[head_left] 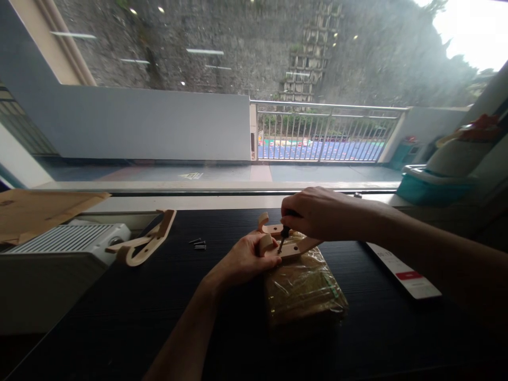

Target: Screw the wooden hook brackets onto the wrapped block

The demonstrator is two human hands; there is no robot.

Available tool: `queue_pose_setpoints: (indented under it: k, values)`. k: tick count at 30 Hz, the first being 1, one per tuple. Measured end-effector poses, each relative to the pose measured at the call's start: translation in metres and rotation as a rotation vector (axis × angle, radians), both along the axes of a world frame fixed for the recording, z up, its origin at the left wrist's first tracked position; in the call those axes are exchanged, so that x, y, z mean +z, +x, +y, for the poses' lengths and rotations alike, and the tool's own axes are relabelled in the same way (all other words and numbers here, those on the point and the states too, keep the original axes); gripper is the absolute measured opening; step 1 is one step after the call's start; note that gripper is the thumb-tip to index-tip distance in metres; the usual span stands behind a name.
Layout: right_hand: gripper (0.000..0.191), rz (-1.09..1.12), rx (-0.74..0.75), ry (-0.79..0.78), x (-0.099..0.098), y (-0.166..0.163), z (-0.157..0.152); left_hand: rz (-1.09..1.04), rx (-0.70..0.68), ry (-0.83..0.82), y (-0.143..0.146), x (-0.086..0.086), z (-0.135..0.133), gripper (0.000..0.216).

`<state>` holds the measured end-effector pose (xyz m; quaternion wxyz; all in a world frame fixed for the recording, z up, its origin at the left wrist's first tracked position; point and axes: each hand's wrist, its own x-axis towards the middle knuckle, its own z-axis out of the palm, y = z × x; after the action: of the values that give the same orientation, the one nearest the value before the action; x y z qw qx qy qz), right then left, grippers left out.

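My right hand [304,211] is wrapped round the dark handle of a screwdriver [284,233]. Its shaft slants down, with the tip at a hole in a curved light-wood piece [291,251]. That piece has a hooked end and more dark holes along it. My left hand [254,256] grips the wooden piece near the hook, fingers pressed against it. Under the wood lies a flat package [305,291] wrapped in shiny brown plastic. Several loose screws [199,244] rest on the dark table to the left of my left hand.
Another curved wooden piece [146,246] lies at the table's left, by a white slatted box [95,241] and a brown paper envelope [51,209]. On the right a phone-like slab [405,272] lies under my forearm. A teal container [432,185] stands by the window.
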<state>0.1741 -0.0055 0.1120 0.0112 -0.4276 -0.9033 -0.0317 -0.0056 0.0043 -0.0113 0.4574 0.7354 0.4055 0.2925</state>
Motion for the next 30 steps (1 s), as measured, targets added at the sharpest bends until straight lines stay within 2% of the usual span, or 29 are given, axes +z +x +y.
queue_pose_setpoints:
  k: [3,8,15,24,30]
  values:
    - [0.028,-0.003,-0.019,-0.063,0.007,0.003,-0.002,-0.002,-0.001,-0.02,0.0,0.001,-0.001,0.024]
    - [0.023,0.009,0.072,-0.103,0.016,0.008,-0.004,0.016,0.012,-0.027,0.0,0.003,-0.003,0.025]
    - [0.024,0.01,0.062,-0.071,0.011,0.008,0.001,0.018,0.026,-0.01,0.0,0.0,-0.001,0.028]
    - [0.031,0.007,-0.054,-0.059,0.005,0.008,0.0,0.017,0.005,-0.014,0.0,0.004,-0.002,0.028]
    - [0.027,0.048,0.065,-0.097,0.014,0.01,-0.002,-0.001,-0.005,-0.041,0.0,0.003,-0.002,0.027]
